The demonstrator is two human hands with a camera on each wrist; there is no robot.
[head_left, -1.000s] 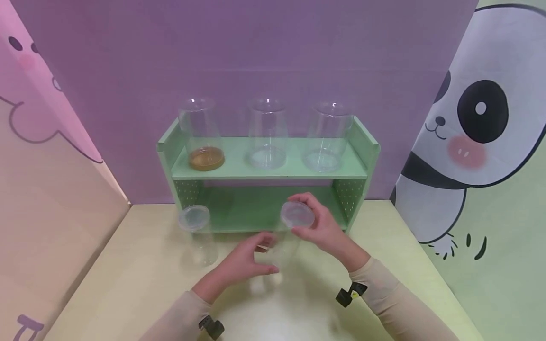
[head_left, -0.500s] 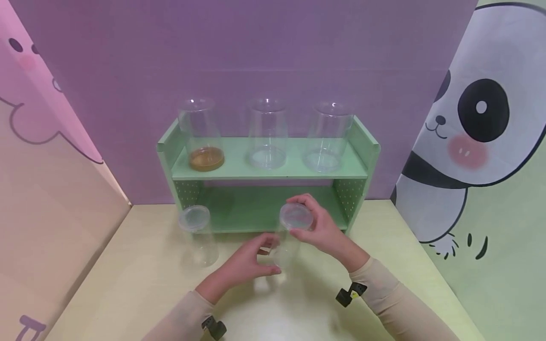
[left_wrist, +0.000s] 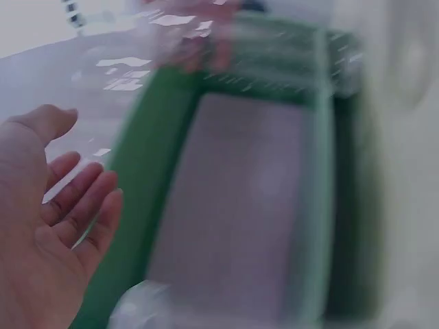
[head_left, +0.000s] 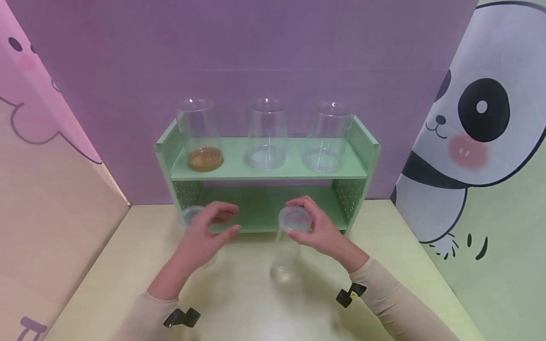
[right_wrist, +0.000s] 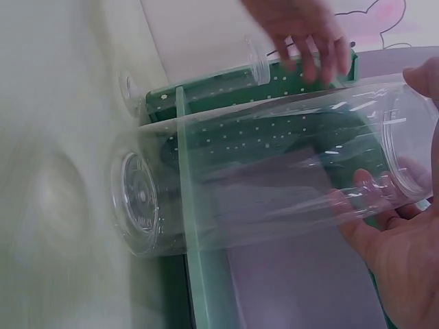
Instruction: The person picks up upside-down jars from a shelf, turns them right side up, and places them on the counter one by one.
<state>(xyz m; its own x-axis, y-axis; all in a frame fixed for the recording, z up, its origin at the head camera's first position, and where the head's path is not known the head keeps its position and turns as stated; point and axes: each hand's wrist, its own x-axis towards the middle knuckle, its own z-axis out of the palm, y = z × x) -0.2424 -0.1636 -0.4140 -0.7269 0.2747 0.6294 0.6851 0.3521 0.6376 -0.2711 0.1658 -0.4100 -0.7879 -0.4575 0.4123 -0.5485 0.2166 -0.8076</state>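
Observation:
My right hand grips a clear plastic jar round its top, thumb on one side and fingers on the other. The jar has a whitish translucent lid and looks see-through all the way down. Whether its base touches the table I cannot tell. My left hand holds nothing; its fingers are loosely bent and spread from the thumb. It is in front of a second clear lidded jar at the left and hides most of it. In the right wrist view the left hand is blurred.
A green two-tier shelf stands at the back of the pale table. On its upper tier are a clear jar with a brown base and two fully clear ones, the middle jar and the right jar. Walls enclose three sides.
My left hand has left the lower part of the held jar and moved left and up, in front of the left jar. The right hand keeps its grip, almost in the same place.

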